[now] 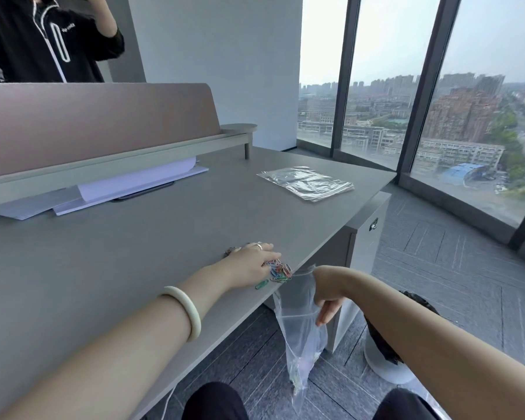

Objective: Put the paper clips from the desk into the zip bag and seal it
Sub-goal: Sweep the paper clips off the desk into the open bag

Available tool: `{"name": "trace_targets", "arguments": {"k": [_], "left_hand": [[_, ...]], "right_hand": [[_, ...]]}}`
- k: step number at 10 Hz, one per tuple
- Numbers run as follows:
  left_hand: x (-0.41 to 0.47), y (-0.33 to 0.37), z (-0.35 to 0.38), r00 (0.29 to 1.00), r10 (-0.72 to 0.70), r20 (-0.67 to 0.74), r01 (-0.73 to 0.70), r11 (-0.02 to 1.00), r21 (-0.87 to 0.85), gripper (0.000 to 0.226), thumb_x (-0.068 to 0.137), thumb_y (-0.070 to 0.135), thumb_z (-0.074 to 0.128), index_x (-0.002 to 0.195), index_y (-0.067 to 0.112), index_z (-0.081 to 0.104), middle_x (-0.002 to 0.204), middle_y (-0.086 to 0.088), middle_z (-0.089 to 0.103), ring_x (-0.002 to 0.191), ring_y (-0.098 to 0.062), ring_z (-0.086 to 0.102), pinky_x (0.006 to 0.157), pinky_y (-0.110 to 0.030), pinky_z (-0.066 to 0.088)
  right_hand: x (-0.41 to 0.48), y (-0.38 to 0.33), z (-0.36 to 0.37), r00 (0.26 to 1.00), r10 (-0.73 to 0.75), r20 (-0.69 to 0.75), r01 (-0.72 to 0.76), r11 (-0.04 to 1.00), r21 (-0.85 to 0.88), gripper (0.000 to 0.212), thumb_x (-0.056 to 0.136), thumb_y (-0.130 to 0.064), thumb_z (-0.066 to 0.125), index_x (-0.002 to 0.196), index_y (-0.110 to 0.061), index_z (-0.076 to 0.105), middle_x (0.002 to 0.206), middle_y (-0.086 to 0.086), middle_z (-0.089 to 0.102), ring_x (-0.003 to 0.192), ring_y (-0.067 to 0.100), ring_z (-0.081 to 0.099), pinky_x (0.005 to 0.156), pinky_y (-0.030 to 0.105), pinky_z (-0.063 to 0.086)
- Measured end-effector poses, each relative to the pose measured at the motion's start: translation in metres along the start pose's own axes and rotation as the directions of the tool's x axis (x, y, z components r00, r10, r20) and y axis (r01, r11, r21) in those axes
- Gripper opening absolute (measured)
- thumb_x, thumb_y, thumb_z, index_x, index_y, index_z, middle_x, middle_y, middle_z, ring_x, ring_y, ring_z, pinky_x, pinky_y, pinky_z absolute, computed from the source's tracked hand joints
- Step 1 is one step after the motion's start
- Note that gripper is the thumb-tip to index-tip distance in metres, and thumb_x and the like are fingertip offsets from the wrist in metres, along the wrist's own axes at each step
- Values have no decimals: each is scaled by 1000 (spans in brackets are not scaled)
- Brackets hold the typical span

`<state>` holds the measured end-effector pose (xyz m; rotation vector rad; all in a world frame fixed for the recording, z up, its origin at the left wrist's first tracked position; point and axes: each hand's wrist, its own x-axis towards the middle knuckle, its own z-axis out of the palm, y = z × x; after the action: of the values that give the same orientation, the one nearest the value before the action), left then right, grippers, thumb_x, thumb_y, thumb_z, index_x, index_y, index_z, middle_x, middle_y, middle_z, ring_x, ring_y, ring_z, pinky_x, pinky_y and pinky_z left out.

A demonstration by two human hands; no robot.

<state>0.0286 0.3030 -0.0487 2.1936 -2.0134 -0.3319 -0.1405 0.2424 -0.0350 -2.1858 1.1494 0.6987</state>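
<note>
A small heap of coloured paper clips (281,271) lies at the near right edge of the grey desk (134,253). My left hand (250,262) rests flat on the desk, fingers spread, touching the heap from the left. One green clip (262,284) lies apart just in front of it. My right hand (328,295) holds a clear zip bag (300,334) by its mouth, just below the desk edge under the clips. The bag hangs down with a few clips at its bottom.
A stack of spare clear zip bags (306,182) lies at the far right of the desk. White papers (128,186) sit under the pink divider (97,122). Another person (43,37) stands behind it. A white bin (388,356) stands on the floor to the right.
</note>
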Motion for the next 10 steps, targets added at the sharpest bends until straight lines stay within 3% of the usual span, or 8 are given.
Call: {"name": "trace_targets", "arguments": {"k": [1, 2, 3, 4, 5, 7, 9, 10], "left_hand": [[6, -1, 4, 1000, 8, 15, -7, 1000, -23, 47, 92, 16, 38, 138, 26, 40, 154, 1, 27, 143, -17, 22, 118, -37, 18], [9, -3, 6, 999, 34, 13, -33, 998, -45, 44, 92, 15, 39, 135, 25, 45, 152, 1, 32, 142, -17, 26, 117, -40, 21], [9, -4, 8, 997, 76, 9, -76, 995, -70, 41, 93, 13, 40, 132, 23, 49, 150, 0, 36, 140, -17, 30, 117, -37, 22], [8, -1, 8, 993, 114, 18, -112, 988, -108, 42, 92, 7, 38, 130, 19, 51, 149, 0, 38, 138, -15, 32, 117, -27, 21], [7, 6, 6, 987, 162, 21, -158, 980, -123, 45, 91, 3, 35, 129, 18, 53, 148, 2, 40, 138, -13, 32, 115, -25, 22], [4, 14, 0, 981, 191, 20, -184, 964, -192, 49, 90, -2, 32, 131, 19, 52, 149, 3, 37, 139, -12, 31, 115, -24, 21], [6, 4, -6, 996, 88, -12, -89, 984, -155, 42, 94, 5, 36, 134, 12, 46, 150, -4, 36, 140, -16, 31, 114, -22, 18], [7, 6, 2, 995, 75, 59, -68, 991, -115, 45, 94, 6, 35, 139, 12, 39, 153, -3, 31, 142, -14, 26, 118, -26, 15]], "right_hand": [[5, 4, 0, 996, -56, -66, 61, 995, 82, 32, 89, -15, 61, 114, 5, 61, 61, -7, 70, 79, 14, 64, 79, 23, 51], [2, 3, -2, 994, -71, -86, 81, 989, 122, 38, 85, -5, 63, 118, 10, 55, 78, 4, 68, 75, 18, 64, 64, 23, 54], [-3, 2, 1, 987, -155, -40, 141, 961, -239, 48, 89, -47, 52, 118, -10, 63, 98, -3, 69, 89, 12, 51, 77, 12, 35], [-10, 0, 0, 988, -150, -26, 152, 979, 137, 48, 76, -22, 70, 118, 0, 59, 82, -4, 64, 72, 12, 61, 81, 22, 51], [-5, 2, 0, 986, -138, -95, 160, 945, 285, 38, 83, 5, 61, 121, 6, 54, 84, -4, 61, 66, 14, 64, 61, 27, 57], [-4, 3, -1, 978, -176, -111, 204, 918, 341, 33, 84, 6, 59, 117, 3, 56, 84, 2, 62, 65, 13, 64, 61, 21, 55], [2, 5, -1, 977, -168, -132, 208, 887, 412, 23, 82, 9, 59, 80, -13, 53, 92, 12, 63, 56, 10, 67, 60, 23, 56], [10, 7, -1, 985, -134, -112, 172, 851, 496, 16, 86, 7, 53, 88, -9, 51, 79, 4, 67, 61, 7, 71, 59, 22, 58]]}}
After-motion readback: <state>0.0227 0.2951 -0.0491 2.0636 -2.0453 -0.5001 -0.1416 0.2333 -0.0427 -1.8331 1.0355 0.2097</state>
